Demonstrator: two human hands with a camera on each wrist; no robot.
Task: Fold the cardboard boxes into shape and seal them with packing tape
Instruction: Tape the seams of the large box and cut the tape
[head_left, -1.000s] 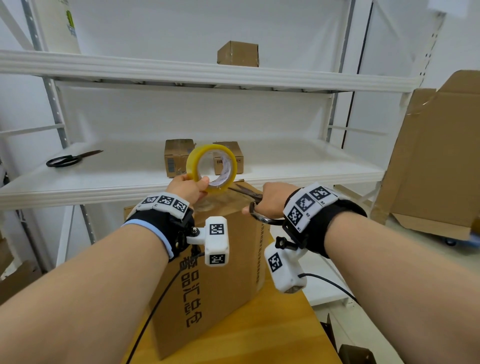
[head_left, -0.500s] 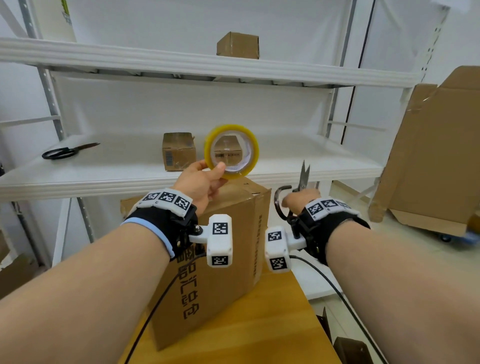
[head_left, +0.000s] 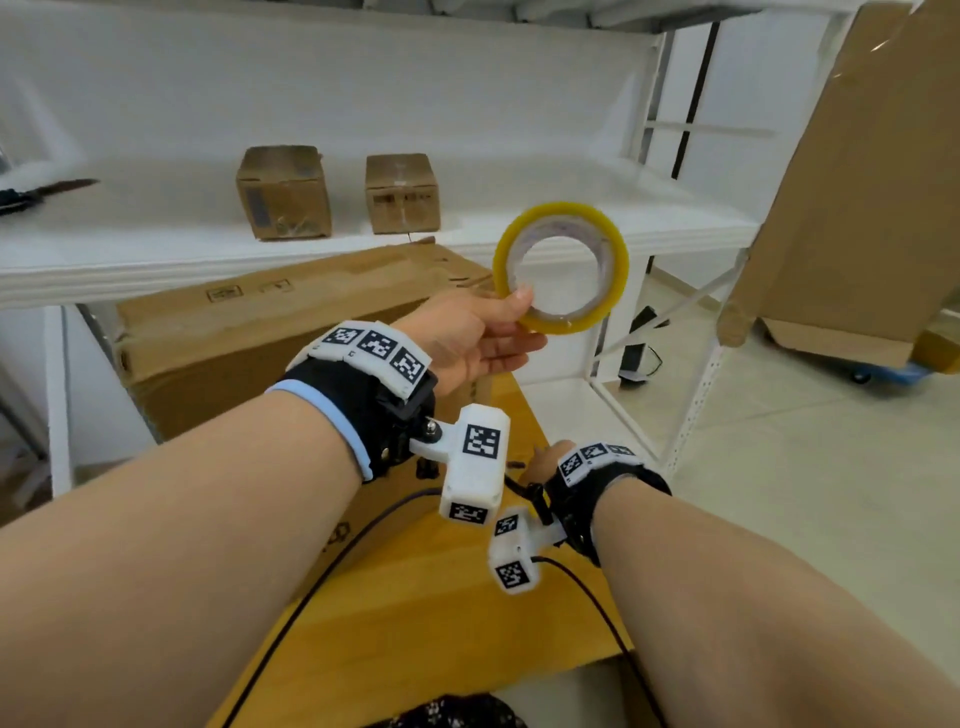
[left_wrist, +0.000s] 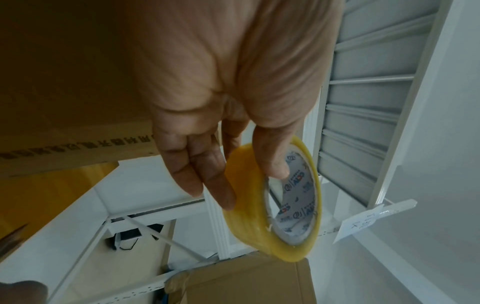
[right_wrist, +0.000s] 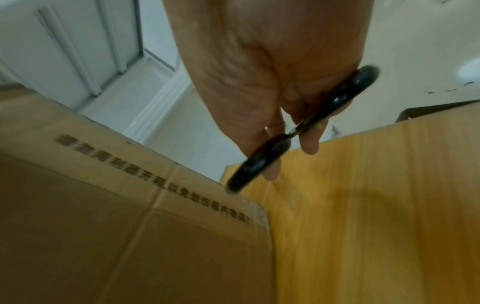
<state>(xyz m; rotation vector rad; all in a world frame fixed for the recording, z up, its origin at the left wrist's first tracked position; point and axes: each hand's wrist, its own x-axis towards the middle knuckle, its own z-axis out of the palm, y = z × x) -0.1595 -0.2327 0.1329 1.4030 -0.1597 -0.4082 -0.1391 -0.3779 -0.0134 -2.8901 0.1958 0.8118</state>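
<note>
Wooden table (head_left: 447, 613) under white shelving | cardboard box (head_left: 291, 332) on it, folded | left hand (head_left: 467, 343) pinches tape roll (head_left: 561, 267) right of box | right hand (right_wrist: 280, 67) grips scissors (right_wrist: 298, 131) | step: likely between tapings; next: set tools down.

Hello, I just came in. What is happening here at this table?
A person is packing cardboard boxes. The left hand holds a roll of yellowish packing tape up in the air, pinched at its rim, to the right of the large cardboard box that stands on the wooden table. The right hand is low beside the box and holds black-handled scissors over the table. Two small boxes sit on the white shelf behind.
</note>
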